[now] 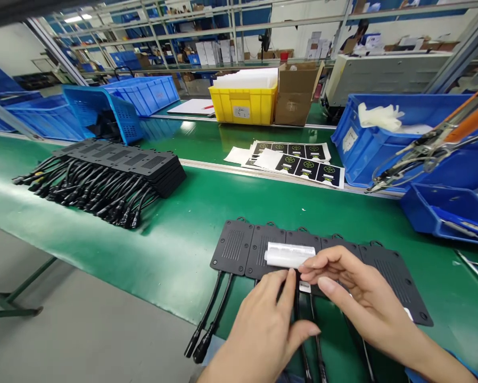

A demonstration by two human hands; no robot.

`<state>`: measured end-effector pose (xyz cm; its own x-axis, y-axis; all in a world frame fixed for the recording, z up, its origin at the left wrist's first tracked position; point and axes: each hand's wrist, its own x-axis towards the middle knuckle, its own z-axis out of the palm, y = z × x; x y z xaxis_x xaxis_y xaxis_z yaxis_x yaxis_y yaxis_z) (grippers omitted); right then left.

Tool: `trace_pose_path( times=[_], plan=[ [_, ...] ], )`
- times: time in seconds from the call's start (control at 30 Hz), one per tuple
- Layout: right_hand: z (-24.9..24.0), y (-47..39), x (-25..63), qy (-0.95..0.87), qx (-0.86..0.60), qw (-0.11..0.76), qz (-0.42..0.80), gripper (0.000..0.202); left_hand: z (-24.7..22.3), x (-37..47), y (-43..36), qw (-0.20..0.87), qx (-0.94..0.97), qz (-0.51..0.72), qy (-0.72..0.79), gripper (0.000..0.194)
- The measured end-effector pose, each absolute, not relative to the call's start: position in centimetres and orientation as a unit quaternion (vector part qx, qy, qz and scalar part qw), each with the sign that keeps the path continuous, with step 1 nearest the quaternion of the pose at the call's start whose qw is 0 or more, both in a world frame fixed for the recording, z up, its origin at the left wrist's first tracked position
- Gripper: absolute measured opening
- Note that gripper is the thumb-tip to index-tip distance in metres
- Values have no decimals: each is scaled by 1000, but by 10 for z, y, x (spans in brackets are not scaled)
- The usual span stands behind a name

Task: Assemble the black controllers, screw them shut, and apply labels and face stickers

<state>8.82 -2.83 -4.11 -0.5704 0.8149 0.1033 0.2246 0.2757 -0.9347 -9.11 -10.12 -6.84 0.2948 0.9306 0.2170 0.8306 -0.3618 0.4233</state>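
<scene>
A row of several black flat modules (231, 247) lies on the green bench, black cables (213, 324) running from their near edges. On top of the middle ones rests a white roll (289, 255). My left hand (269, 314) reaches over the modules just below the roll, fingers extended and thumb apart. My right hand (353, 290) is at the roll's right end, its fingers curved and its thumb apart from them, with nothing visible between. A small white label (305, 287) shows between the hands. Part of the modules is hidden behind both hands.
Stacked black modules with many cables (143, 165) stand at the left. Printed label sheets (298, 162) lie behind the row. Further back are a yellow bin (242, 105) and a cardboard box (295, 96). Blue bins (354, 143) and a hanging tool (422, 149) are at the right.
</scene>
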Motion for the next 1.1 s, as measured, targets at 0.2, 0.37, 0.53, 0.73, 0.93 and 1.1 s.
trace_pose_path(
  times=[0.2, 0.37, 0.53, 0.73, 0.93, 1.1],
  plan=[
    [-41, -26, 53, -742, -411, 185, 497, 11, -65, -138, -114, 64, 751, 216, 621, 26],
    [-55, -21, 29, -797, -414, 148, 414, 23, -81, -153, -126, 35, 776, 205, 596, 33],
    [-63, -18, 21, -801, -441, 119, 387, 27, -89, -154, -129, 15, 793, 206, 574, 47],
    [-62, -17, 18, -803, -457, 85, 373, 26, -90, -154, -128, -9, 805, 202, 558, 65],
    [-62, -18, 19, -805, -458, 70, 371, 24, -90, -153, -128, -19, 808, 194, 556, 70],
    [-63, -19, 19, -804, -461, 72, 368, 24, -90, -153, -128, -22, 806, 196, 558, 67]
  ],
)
